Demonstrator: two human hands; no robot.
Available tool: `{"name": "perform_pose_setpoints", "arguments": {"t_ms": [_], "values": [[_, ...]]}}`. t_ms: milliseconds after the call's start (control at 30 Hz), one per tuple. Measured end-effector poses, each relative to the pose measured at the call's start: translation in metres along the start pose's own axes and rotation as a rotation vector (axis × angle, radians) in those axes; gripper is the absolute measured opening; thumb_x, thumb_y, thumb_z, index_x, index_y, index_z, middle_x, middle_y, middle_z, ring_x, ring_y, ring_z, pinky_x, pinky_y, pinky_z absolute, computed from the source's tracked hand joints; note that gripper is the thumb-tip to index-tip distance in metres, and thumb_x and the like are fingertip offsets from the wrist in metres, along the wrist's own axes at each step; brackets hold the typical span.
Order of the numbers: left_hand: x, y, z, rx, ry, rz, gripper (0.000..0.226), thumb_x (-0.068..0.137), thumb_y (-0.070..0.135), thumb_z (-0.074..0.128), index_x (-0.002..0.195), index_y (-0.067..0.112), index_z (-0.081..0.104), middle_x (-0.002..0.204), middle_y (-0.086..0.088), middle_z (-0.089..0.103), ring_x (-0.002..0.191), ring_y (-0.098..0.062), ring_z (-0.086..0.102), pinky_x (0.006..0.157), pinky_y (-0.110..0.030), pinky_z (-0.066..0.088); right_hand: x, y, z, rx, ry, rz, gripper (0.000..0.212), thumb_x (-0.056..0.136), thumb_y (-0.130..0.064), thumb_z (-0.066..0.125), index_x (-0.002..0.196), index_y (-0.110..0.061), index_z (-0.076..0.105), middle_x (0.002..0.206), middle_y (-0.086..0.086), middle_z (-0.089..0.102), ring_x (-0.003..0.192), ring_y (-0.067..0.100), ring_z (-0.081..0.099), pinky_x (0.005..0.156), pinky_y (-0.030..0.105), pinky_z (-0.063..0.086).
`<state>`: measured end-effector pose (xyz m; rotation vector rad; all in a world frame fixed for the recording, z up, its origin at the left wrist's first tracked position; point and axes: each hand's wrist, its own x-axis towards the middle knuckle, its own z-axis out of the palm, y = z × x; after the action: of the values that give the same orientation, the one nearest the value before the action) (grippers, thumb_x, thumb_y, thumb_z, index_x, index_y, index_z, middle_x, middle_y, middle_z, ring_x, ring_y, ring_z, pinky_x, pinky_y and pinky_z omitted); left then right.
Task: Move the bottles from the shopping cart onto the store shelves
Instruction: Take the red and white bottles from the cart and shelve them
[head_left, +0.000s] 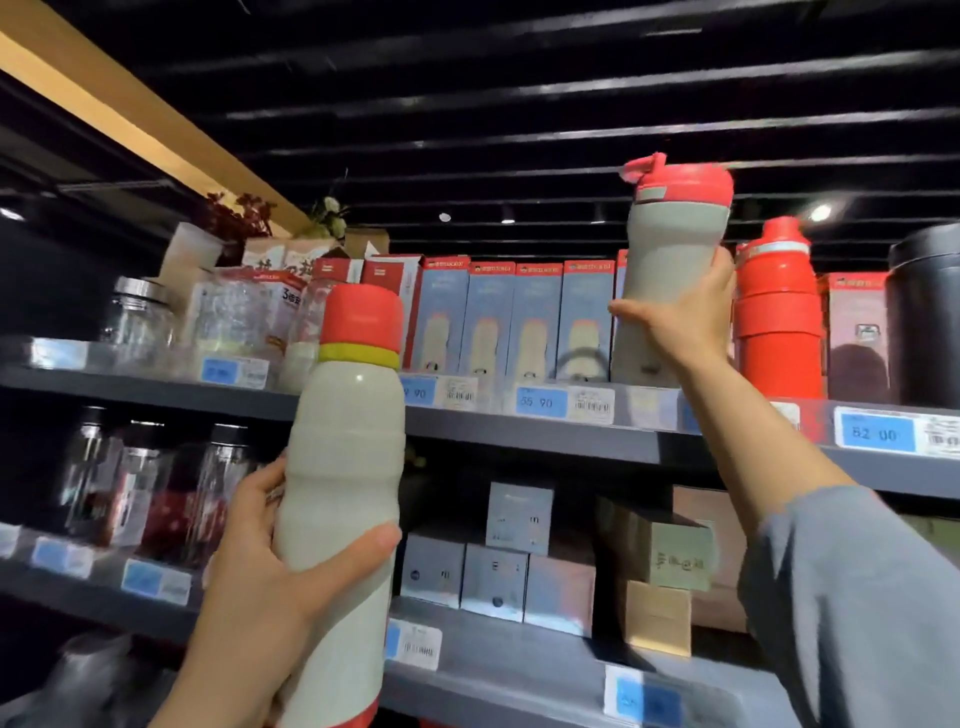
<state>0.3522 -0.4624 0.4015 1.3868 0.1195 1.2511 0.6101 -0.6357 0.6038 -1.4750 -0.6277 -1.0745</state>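
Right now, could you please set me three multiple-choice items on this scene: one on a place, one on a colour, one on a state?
1. Where is the right hand holding its bottle?
A. at the top shelf
B. on the floor
C. inside a cart

2. What colour is the ring under the cap of the left bottle?
A. blue
B. yellow
C. black

3. What is the left hand doing?
A. hanging idle
B. pointing at a price tag
C. gripping a bottle

Answers:
1 A, the bottle is up beside the red flask on that shelf.
2 B, a yellow band sits under the red cap.
3 C, thumb and fingers wrap the body.
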Motion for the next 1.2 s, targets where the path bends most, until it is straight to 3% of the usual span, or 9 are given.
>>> {"name": "perform_pose_setpoints", "arguments": {"t_ms": [67, 133, 333, 567, 700, 833, 900, 1033, 1200], "values": [[0.001, -0.003, 0.007, 0.022, 0.013, 0.027, 0.086, 0.037, 0.043, 0.096, 0.106, 0.044, 0.046, 0.103, 0.009, 0.061, 0.088, -0.017, 0.063, 0.069, -0.036, 0.049, 0.001, 0.009, 0.005, -0.066, -0.064, 0.06, 0.108, 0.057, -0.031, 0.091, 0.14, -0.006, 0.027, 0.14, 0.014, 0.039, 0.125, 0.03, 0.043, 0.101, 0.042, 0.04], [0.001, -0.005, 0.014, 0.028, 0.015, 0.051, 0.093, 0.022, 0.049, 0.088, 0.106, 0.043, 0.047, 0.101, 0.011, 0.06, 0.086, -0.013, 0.062, 0.068, -0.03, 0.047, 0.0, 0.017, 0.008, -0.123, -0.116, 0.119, 0.108, 0.056, -0.035, 0.092, 0.138, -0.005, 0.029, 0.139, 0.015, 0.041, 0.125, 0.032, 0.045, 0.101, 0.046, 0.041], [-0.002, -0.017, 0.033, 0.011, 0.0, 0.013, 0.079, 0.055, -0.001, 0.085, 0.118, 0.025, 0.045, 0.095, 0.011, 0.056, 0.079, -0.008, 0.056, 0.062, -0.022, 0.038, 0.002, 0.021, 0.008, -0.191, -0.202, 0.189, 0.107, 0.057, -0.034, 0.092, 0.138, -0.004, 0.028, 0.14, 0.013, 0.037, 0.125, 0.032, 0.044, 0.098, 0.046, 0.044], [-0.01, -0.028, 0.043, -0.009, -0.03, -0.039, 0.076, 0.039, 0.031, 0.094, 0.098, 0.041, 0.047, 0.096, 0.013, 0.06, 0.082, -0.009, 0.061, 0.063, -0.026, 0.044, -0.001, 0.013, 0.005, -0.301, -0.298, 0.22, 0.106, 0.062, -0.032, 0.09, 0.139, -0.002, 0.024, 0.143, 0.014, 0.034, 0.129, 0.033, 0.04, 0.098, 0.043, 0.04], [-0.012, -0.03, 0.043, -0.033, -0.029, -0.054, 0.078, 0.036, 0.019, 0.08, 0.104, 0.038, 0.048, 0.097, 0.011, 0.059, 0.083, -0.012, 0.06, 0.063, -0.027, 0.043, -0.003, 0.016, -0.002, -0.447, -0.319, 0.17, 0.107, 0.06, -0.047, 0.088, 0.137, -0.004, 0.027, 0.136, 0.014, 0.046, 0.123, 0.035, 0.049, 0.089, 0.043, 0.044], [-0.013, -0.03, 0.044, -0.061, -0.024, -0.053, 0.09, 0.038, 0.028, 0.087, 0.118, 0.029, 0.045, 0.096, 0.012, 0.058, 0.081, -0.011, 0.059, 0.062, -0.026, 0.042, 0.004, 0.023, -0.015, -0.516, -0.323, 0.212, 0.111, 0.055, -0.059, 0.085, 0.134, -0.003, 0.029, 0.128, 0.015, 0.055, 0.115, 0.036, 0.055, 0.079, 0.039, 0.042], [-0.012, -0.03, 0.045, -0.057, -0.033, -0.056, 0.095, 0.036, 0.039, 0.095, 0.116, 0.032, 0.045, 0.098, 0.012, 0.059, 0.082, -0.011, 0.06, 0.062, -0.027, 0.044, 0.007, 0.026, -0.017, -0.503, -0.308, 0.226, 0.112, 0.056, -0.058, 0.085, 0.134, -0.001, 0.029, 0.129, 0.017, 0.055, 0.115, 0.037, 0.056, 0.077, 0.037, 0.041], [-0.009, -0.034, 0.045, -0.026, -0.038, -0.062, 0.098, 0.013, 0.046, 0.076, 0.106, 0.041, 0.045, 0.099, 0.013, 0.059, 0.086, -0.013, 0.061, 0.065, -0.028, 0.045, 0.007, 0.033, -0.011, -0.539, -0.301, 0.213, 0.114, 0.054, -0.056, 0.087, 0.134, 0.0, 0.029, 0.131, 0.018, 0.052, 0.117, 0.038, 0.054, 0.081, 0.04, 0.044], [-0.012, -0.034, 0.046, -0.035, -0.047, -0.052, 0.087, 0.025, 0.04, 0.09, 0.1, 0.044, 0.045, 0.099, 0.012, 0.06, 0.085, -0.013, 0.062, 0.065, -0.029, 0.046, 0.002, 0.038, -0.009, -0.572, -0.254, 0.168, 0.111, 0.058, -0.059, 0.084, 0.135, 0.0, 0.03, 0.133, 0.019, 0.051, 0.119, 0.039, 0.053, 0.085, 0.042, 0.045]]}}
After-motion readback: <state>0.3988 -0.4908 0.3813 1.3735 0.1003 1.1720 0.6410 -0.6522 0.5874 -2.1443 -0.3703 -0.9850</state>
